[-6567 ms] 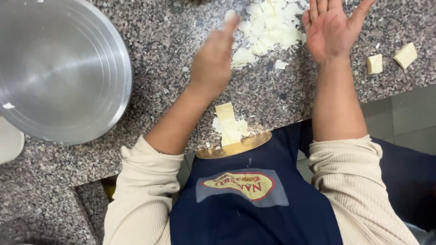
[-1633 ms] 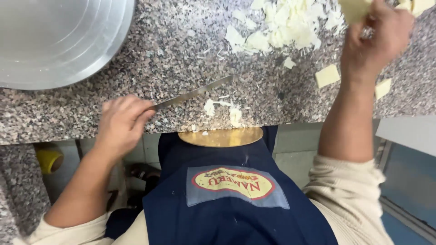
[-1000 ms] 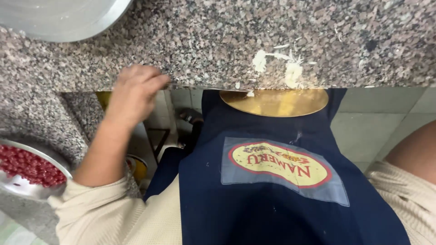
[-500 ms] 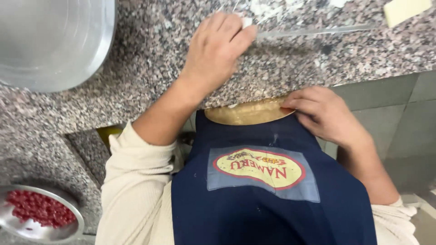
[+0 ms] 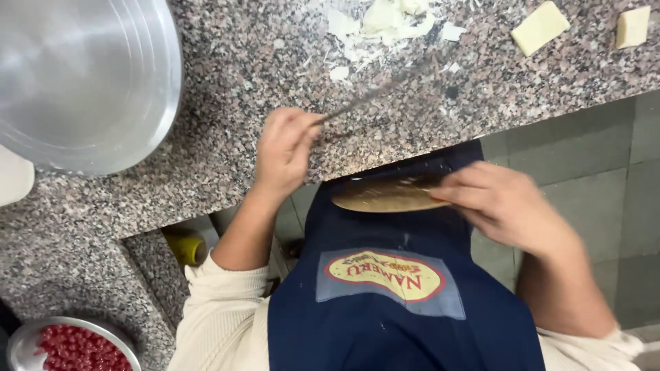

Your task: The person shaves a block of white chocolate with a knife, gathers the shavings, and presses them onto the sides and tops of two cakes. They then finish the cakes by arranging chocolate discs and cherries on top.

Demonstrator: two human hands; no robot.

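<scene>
Change: half a second back the left hand lay flat on the knife at the counter top; now it has slid back to the counter's near edge and the blade angles up and away from it. The right hand has shifted to the right end of the wooden board.
Left hand: fingers curled shut around the knife handle, at the front edge of the counter.
Knife: thin blade, blurred, lying low over the stone and pointing toward the white scraps.
Right hand: fingers pinched on the right end of the board, below counter level, blurred.
Board: flat, tan, held just under the counter edge against the apron.
Counter: speckled grey granite.
Scraps: pale chopped pieces heaped near the far edge, just beyond the knife tip.
Cubes: two pale yellow blocks at upper right, apart from the heap.
Pan: large round metal pan at upper left.
Bowl: metal, filled with red beads or berries, lower left.
Apron: dark blue.
</scene>
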